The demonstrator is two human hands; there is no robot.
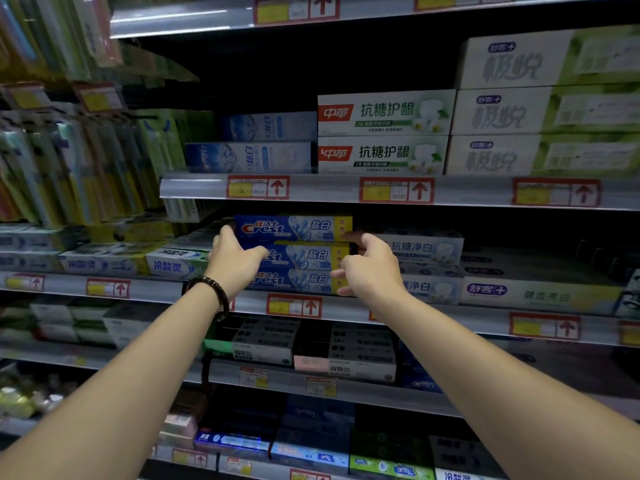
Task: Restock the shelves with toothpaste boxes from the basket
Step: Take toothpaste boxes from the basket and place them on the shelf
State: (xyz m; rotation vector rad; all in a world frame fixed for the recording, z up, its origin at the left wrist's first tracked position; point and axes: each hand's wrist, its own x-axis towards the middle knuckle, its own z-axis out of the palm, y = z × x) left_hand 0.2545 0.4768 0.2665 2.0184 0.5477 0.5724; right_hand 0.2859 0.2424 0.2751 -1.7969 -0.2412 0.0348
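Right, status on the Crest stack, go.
Left hand and right hand open, one at each end of the Crest boxes. Three stacked on the shelf. Basket not in view. Nothing blocking.

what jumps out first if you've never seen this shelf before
Two bare forearms reach up from the bottom corners, the left hand and right hand bracketing a stack of blue Crest boxes on the middle shelf. Above, white boxes with red logos sit centre-right, and red-framed price tags with arrows line each shelf edge.
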